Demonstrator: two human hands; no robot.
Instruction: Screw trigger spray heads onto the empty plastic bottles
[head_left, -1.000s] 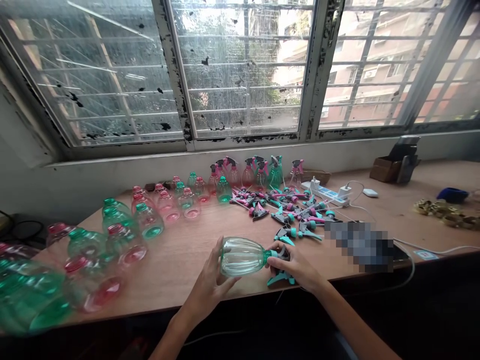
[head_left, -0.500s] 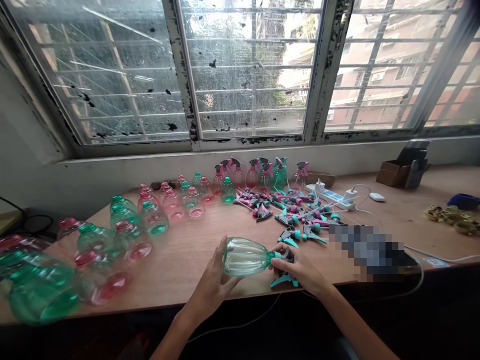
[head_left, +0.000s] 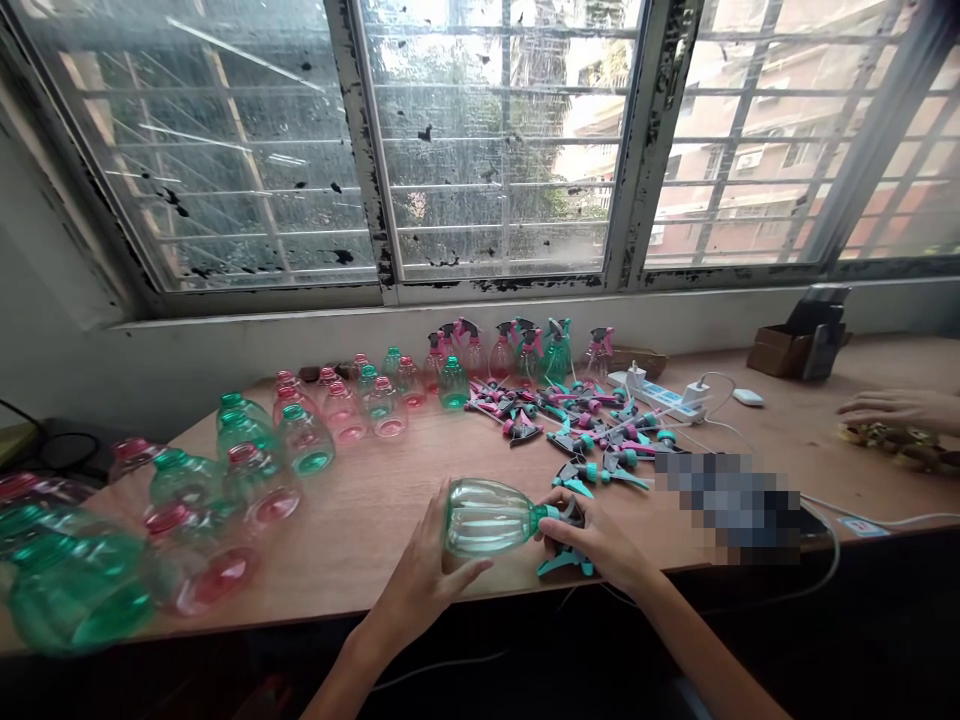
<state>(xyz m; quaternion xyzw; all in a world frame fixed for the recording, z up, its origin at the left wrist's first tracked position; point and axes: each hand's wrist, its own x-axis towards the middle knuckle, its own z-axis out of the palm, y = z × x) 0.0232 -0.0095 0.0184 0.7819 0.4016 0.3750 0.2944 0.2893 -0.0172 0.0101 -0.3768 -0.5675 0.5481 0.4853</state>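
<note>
A clear green spray bottle [head_left: 491, 517] lies on its side in the air above the table's front edge, neck to the right. My left hand [head_left: 430, 560] cups its base, with the fingers along the end and the thumb stretched out below. With thumb and fingers closed, my right hand [head_left: 592, 535] grips the trigger sprayer [head_left: 571, 512] at the bottle's neck; the palm side is hidden. Just under that hand, a turquoise trigger [head_left: 562, 563] shows near the table edge. Beyond it lies a pile of loose trigger sprayers [head_left: 577, 415] in pink, turquoise and grey.
Several open green and pink bottles [head_left: 311, 440] stand on the left of the table [head_left: 390, 540]. Bottles with sprayers [head_left: 529, 350] line the wall. To the right are a power strip [head_left: 664, 398], a pixelated object [head_left: 739, 505], a cardboard box [head_left: 784, 350] and another person's hand [head_left: 889, 408].
Another person's hand has come in at the right edge, over the tan pieces. The blue item there is out of sight. My hands and the bottle have hardly moved; my left thumb reaches slightly farther right.
</note>
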